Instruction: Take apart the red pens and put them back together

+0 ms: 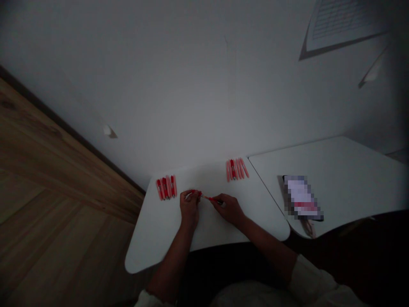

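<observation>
Over the middle of the white table, both hands hold parts of a red pen in front of me. My left hand (189,202) is closed on one red pen part (197,192). My right hand (228,207) pinches another red pen part (210,198), and a thin, light-coloured piece, perhaps the refill, spans the gap between the two. Left of my hands lies a row of red and pink pens (166,187). A second row of mostly pink pens (237,169), with a darker red one among them, lies farther back on the right.
A second white table (332,170) adjoins on the right, bearing a phone-like device with a blurred screen (300,194) and a pinkish strap or cable (309,229). A wall (179,106) rises behind. Wooden boards (57,170) run along the left, and a printed sheet (341,23) hangs upper right.
</observation>
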Demonstrator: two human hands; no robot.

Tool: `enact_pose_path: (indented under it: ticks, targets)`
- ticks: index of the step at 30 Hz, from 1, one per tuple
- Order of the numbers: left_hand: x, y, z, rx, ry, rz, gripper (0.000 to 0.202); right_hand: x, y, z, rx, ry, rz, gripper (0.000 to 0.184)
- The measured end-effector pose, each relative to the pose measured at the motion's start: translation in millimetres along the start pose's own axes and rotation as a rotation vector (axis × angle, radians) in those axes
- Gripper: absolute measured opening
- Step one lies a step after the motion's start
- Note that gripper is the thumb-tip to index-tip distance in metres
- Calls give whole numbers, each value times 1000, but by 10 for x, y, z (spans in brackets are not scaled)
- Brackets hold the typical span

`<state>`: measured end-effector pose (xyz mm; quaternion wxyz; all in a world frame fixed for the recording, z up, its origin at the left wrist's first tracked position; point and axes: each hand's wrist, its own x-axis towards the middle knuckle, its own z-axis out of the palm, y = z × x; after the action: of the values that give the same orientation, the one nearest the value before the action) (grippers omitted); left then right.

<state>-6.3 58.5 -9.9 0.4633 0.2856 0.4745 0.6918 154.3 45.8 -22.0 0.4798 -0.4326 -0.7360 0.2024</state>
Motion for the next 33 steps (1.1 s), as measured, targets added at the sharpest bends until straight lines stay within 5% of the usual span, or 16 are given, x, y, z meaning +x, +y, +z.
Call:
enact_pose_path:
  ticks: [6,13,17,21,27,33]
  targets:
    - [14,7,18,-61,-34,-67,48,17,-14,-9,12,37,20,18]
    - [29,-36,247,95,-347,-331,34,40,28,-11,-3,124,66,18]
    - [271,-26,502,349,-401,-243,38,80,20,-28,-72,277,111,25]
    - [624,-44,823,991,-483,-44,36,113,7,-51,-100,388,146,29]
    - [956,-203,1262,1310,-481,76,25,133,17,-47,-114,316,143,17]
    - [1029,-326,1406,1464,-464,160,32,133,25,-14,-196,256,152,19]
